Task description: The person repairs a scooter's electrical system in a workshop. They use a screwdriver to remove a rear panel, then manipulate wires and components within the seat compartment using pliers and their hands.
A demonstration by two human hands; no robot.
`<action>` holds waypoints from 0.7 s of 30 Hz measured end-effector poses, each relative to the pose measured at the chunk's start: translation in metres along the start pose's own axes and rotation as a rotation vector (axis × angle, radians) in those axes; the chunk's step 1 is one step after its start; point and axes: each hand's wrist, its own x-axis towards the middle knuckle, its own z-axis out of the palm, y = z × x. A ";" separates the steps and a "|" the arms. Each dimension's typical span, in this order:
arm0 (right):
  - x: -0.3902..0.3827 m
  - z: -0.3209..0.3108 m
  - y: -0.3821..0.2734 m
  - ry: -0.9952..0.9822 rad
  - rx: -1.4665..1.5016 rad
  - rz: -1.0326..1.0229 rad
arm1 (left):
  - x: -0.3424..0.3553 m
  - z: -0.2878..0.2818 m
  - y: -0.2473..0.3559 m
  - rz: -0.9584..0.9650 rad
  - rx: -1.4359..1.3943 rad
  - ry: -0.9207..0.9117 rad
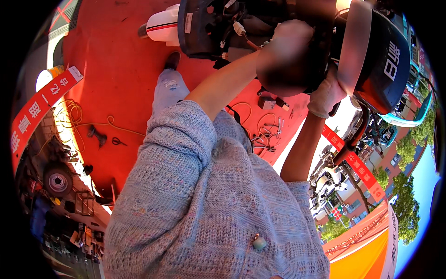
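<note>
Writing in view, by place. Black scooter body panel, upper right: a pair of large white characters, turned on their side, the sharpest lettering here. Red banner, far left: a row of bold pale characters on a slant (a small white patch at its upper end, print too fine to read). Red banner strip, right: pale characters, smaller. White canopy edge, lower right: dark lettering, foreshortened. Dark plastic shell, top: narrow white label, illegible.
</note>
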 end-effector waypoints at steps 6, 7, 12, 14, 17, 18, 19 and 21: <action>0.007 -0.004 0.004 -0.172 -0.101 -0.144 | 0.018 0.049 0.002 -0.683 -0.364 -0.150; 0.007 -0.005 0.004 -0.194 -0.164 -0.189 | 0.013 0.052 0.003 -0.614 -0.261 -0.064; -0.005 0.006 -0.009 0.011 -0.053 -0.017 | -0.021 0.041 0.032 -0.294 0.077 0.266; -0.005 0.005 -0.008 -0.005 0.017 -0.016 | -0.025 0.016 0.037 -0.238 -0.027 0.292; -0.007 0.006 -0.010 0.002 0.060 0.021 | -0.024 0.009 0.037 -0.195 0.052 0.186; -0.007 0.007 -0.010 0.002 0.060 0.025 | -0.022 0.010 0.035 -0.198 0.017 0.222; -0.004 0.007 -0.006 0.003 0.040 0.019 | -0.020 0.013 0.033 -0.198 -0.018 0.256; -0.003 0.006 -0.004 0.017 0.017 0.022 | -0.018 0.019 0.029 -0.188 -0.136 0.297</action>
